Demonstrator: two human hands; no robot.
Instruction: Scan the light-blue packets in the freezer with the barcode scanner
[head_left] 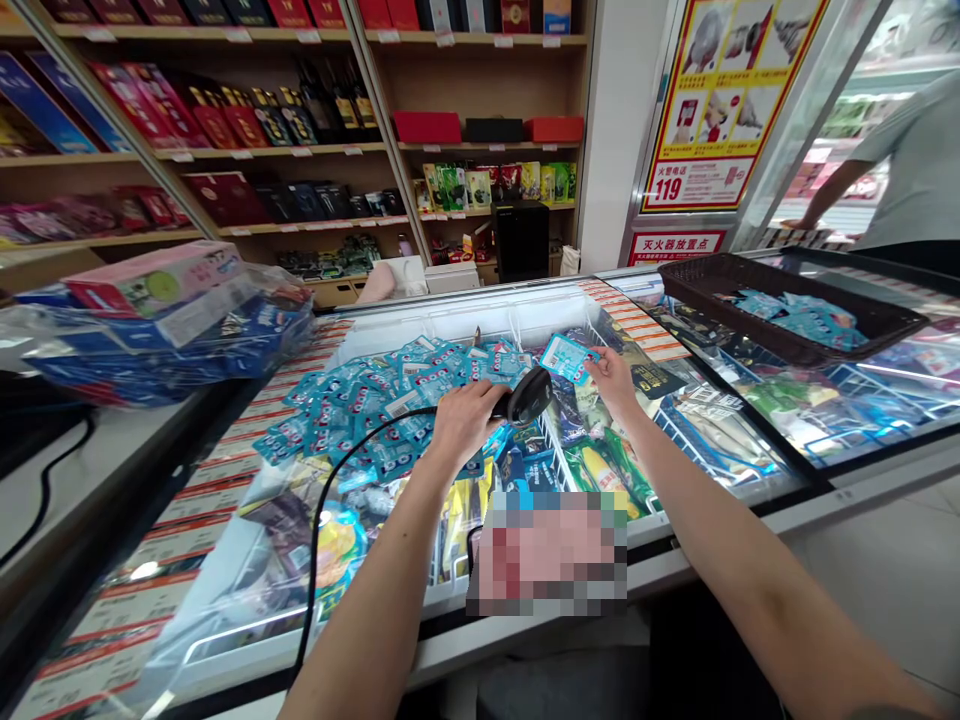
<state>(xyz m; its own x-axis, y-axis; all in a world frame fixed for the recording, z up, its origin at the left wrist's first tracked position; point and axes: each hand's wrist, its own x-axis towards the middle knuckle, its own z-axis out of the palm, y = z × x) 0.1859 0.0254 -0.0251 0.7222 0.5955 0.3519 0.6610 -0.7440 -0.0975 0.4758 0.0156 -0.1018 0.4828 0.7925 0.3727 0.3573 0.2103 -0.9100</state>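
My left hand (466, 418) is wrapped round the handle of a black corded barcode scanner (531, 396), its head pointing right. In my right hand (613, 382) a small blue packet (568, 358) is pinched by its right edge, just beyond the scanner's head; a printed white label shows on it. A wide heap of similar blue packets (375, 405) lies on the freezer's glass top (262, 500), left of and behind my left hand. The scanner's cable (319, 530) runs down across the glass beside my left forearm.
A dark brown basket (675, 275) at right holds more blue packets (806, 318). Plastic-wrapped boxes (172, 320) sit at left. A blurred-out rectangular item (547, 555) lies at the near edge. Frozen goods show under the glass. Shelves (480, 95) stand behind; a person (915, 160) is at far right.
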